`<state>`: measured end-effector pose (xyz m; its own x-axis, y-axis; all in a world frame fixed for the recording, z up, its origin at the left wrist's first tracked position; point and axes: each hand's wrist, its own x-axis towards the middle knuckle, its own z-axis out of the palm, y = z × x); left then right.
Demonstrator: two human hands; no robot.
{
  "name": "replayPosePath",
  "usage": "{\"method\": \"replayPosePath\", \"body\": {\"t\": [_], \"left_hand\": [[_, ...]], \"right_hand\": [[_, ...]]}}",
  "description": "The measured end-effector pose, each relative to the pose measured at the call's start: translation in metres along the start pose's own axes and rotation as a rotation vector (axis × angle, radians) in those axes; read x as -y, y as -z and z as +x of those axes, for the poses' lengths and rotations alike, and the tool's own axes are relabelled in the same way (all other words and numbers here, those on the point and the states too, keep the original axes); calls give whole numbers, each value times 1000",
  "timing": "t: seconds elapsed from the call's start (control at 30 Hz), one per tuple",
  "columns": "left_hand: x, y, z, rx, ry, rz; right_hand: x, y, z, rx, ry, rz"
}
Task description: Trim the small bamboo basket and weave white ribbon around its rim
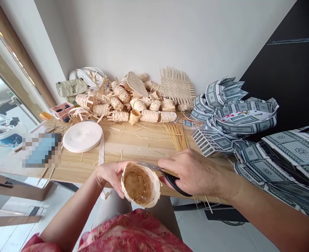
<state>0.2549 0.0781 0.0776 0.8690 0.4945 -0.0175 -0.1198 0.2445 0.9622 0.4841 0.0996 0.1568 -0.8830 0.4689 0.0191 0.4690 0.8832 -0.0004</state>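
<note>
My left hand (112, 176) is closed on the left side of a small woven basket (154, 190), thumb on the outer wall. The basket is pale, round and tilted, so its mouth faces me and its inside shows. In my right hand (193, 173) is a pair of scissors (174, 182) with black handles. Their metal blades lie along the basket's upper rim; whether they are apart or together I cannot tell. Both hands are in front of the wooden table's (125, 143) near edge, above my lap.
A roll of white strip (82, 136) lies on the left, its end trailing over the table edge. Behind is a pile of woven pieces (123, 94) and a flat woven mat (177, 85). Thin sticks (177, 136) lie near my right hand. Folded playing-card baskets (245, 117) crowd the right side.
</note>
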Motion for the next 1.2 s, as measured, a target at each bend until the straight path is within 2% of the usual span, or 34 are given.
{"method": "replayPosePath", "body": {"t": [0.13, 0.4, 0.47, 0.6, 0.77, 0.87, 0.97, 1.07, 1.13, 1.2], "left_hand": [[2, 1, 0, 0, -38, -18], [26, 15, -14, -178, -171, -35], [26, 13, -16, -288, -229, 23], [17, 0, -11, -639, -269, 259], [15, -12, 14, -1060, -312, 753], [22, -10, 32, -1204, -373, 991], [25, -11, 43, -1225, -422, 1052], [24, -16, 45, -1039, -370, 948], [22, -18, 44, -974, -329, 836], [18, -17, 44, -1018, -326, 729]], "right_hand": [[-2, -1, -2, 9, -22, -33], [-7, 7, -1, -50, -115, 81], [-8, 10, 0, -99, -220, 184], [-8, 5, 1, -264, -432, 612], [6, -37, 11, -434, -529, 1049], [19, -60, 20, -571, -583, 1228], [21, -73, 25, -716, -600, 1364], [12, -78, 24, -826, -584, 1528], [3, -80, 22, -831, -578, 1641], [-4, -81, 20, -795, -556, 1748]]}}
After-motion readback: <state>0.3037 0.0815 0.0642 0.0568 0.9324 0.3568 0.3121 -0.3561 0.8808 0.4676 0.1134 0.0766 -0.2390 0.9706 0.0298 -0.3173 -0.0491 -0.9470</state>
